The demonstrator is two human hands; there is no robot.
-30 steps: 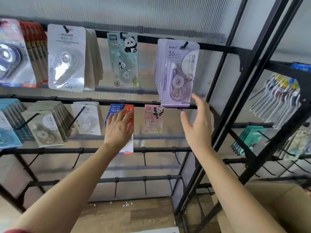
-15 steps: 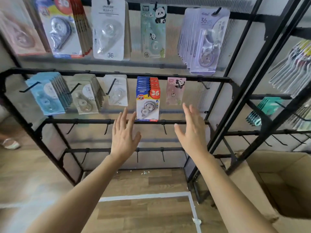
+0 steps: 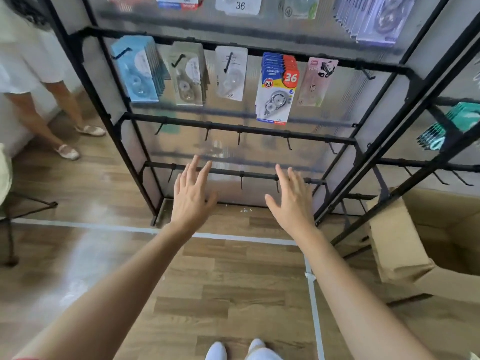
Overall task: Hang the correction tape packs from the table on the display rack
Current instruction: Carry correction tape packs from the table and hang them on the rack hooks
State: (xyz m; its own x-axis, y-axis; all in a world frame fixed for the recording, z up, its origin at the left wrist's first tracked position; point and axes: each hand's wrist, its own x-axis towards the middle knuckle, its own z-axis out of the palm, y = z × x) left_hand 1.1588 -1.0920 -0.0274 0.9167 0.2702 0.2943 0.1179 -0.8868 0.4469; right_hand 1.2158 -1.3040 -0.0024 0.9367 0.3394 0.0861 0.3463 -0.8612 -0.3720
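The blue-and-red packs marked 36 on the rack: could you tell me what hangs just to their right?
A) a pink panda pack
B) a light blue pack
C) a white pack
A: the pink panda pack hangs immediately right of the blue-and-red packs, in the same row.

Correction tape packs (image 3: 274, 88) hang on the display rack (image 3: 241, 129); cardboard box (image 3: 426, 242) stands at its right.

Matt black metal display rack (image 3: 233, 128), ribbed translucent plastic panel (image 3: 337, 100), glossy plastic-fronted correction tape packs (image 3: 272, 100), smooth wood-grain floor (image 3: 220, 281), matt cardboard box (image 3: 394, 242).
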